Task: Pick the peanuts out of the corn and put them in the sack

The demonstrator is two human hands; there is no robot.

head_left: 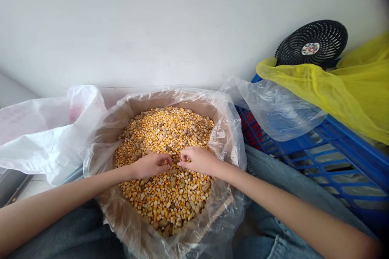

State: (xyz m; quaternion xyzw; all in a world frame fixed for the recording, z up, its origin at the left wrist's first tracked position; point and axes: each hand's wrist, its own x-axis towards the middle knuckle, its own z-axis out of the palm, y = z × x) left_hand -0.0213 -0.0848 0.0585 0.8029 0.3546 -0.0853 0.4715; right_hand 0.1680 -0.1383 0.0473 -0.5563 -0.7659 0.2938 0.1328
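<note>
Yellow corn kernels (152, 202) mixed with peanuts in their shells (194, 129) fill a box lined with a clear plastic bag (229, 129). Over the middle of the heap, my left hand (152, 165) has its fingers curled together. My right hand (197, 160) faces it from the right, thumb and fingers also pinched. Only a small gap parts the two sets of fingertips, just above the kernels. Whatever the fingers hold, if anything, is too small or hidden to make out.
A blue plastic crate (343, 141) stands at right, with yellow mesh (343, 89) and a black fan (311, 44) on top. A white sack (57, 137) lies at left. Behind the box rises a white wall (152, 28). My jeans-clad legs (267, 226) flank the box.
</note>
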